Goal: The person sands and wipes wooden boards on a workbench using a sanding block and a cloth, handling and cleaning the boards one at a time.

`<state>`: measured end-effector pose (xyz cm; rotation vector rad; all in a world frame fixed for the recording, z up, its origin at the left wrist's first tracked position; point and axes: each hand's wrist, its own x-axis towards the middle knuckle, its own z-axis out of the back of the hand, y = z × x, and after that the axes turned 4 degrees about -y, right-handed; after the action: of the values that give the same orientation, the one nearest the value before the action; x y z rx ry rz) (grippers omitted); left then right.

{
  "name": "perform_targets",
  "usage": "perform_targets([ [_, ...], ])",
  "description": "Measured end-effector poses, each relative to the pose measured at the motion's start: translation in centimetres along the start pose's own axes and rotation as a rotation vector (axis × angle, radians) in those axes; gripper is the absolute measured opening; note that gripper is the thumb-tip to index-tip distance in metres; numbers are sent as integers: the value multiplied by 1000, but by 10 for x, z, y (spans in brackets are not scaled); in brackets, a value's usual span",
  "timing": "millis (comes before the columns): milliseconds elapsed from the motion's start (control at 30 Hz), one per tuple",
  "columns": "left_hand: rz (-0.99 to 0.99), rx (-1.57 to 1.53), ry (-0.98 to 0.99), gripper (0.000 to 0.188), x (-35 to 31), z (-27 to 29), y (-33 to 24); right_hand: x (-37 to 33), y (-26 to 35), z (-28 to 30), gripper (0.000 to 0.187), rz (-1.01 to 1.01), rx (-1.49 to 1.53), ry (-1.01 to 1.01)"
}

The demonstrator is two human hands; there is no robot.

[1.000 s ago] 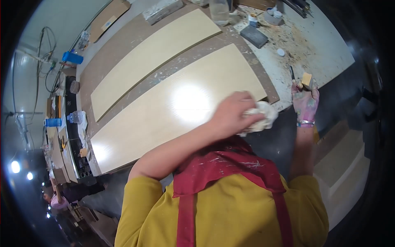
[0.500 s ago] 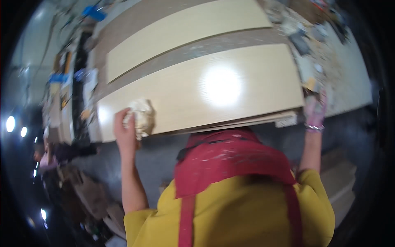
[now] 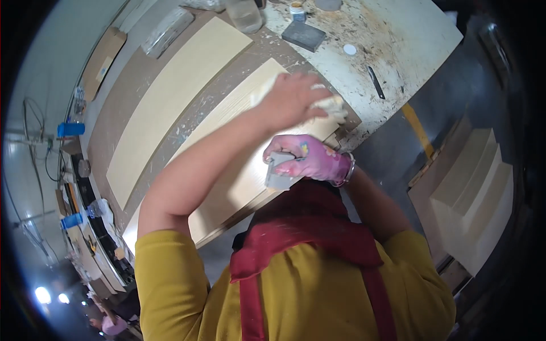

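A dark red cloth apron (image 3: 307, 230) with two straps covers the mustard shirt (image 3: 318, 295) at the bottom of the frame. Just above it, the right hand (image 3: 315, 160), pink-covered with yellow blotches, is curled narrow around one angular grey block (image 3: 278, 182) — mid-frame, over the near board's lower edge. Above that, the left hand (image 3: 293, 101) has its fingers spread over one soft, crumpled white rag (image 3: 336, 108), at the near board's upper right end; how firmly it grips, I cannot tell.

Two long, pale, smooth boards lie side by side: the near board (image 3: 213, 219), fine-grained and glossy, and the far board (image 3: 176, 111). A brown, paint-flecked sheet (image 3: 255, 55) shows between them. On the stained white table (image 3: 409, 34), upper right, are one thin black knife (image 3: 376, 83), one round white cap (image 3: 350, 49), one flat grey slab (image 3: 304, 36) and — farther up — one small jar (image 3: 297, 11). One clear bottle (image 3: 244, 17) stands at the top.
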<state>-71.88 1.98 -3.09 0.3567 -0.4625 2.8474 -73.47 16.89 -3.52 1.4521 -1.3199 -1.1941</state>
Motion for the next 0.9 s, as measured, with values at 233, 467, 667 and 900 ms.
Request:
perform_targets([
  [233, 345, 226, -19, 26, 26, 29, 81, 4, 9, -3, 28, 21, -147, -83],
  [467, -146, 171, 182, 33, 27, -1, 7, 0, 4, -14, 35, 160, -202, -151],
  [667, -293, -190, 272, 32, 32, 14, -15, -2, 6, -16, 37, 93, -214, -166],
  [900, -253, -60, 311, 29, 45, -3, 4, -1, 9, -25, 39, 54, -270, -219],
])
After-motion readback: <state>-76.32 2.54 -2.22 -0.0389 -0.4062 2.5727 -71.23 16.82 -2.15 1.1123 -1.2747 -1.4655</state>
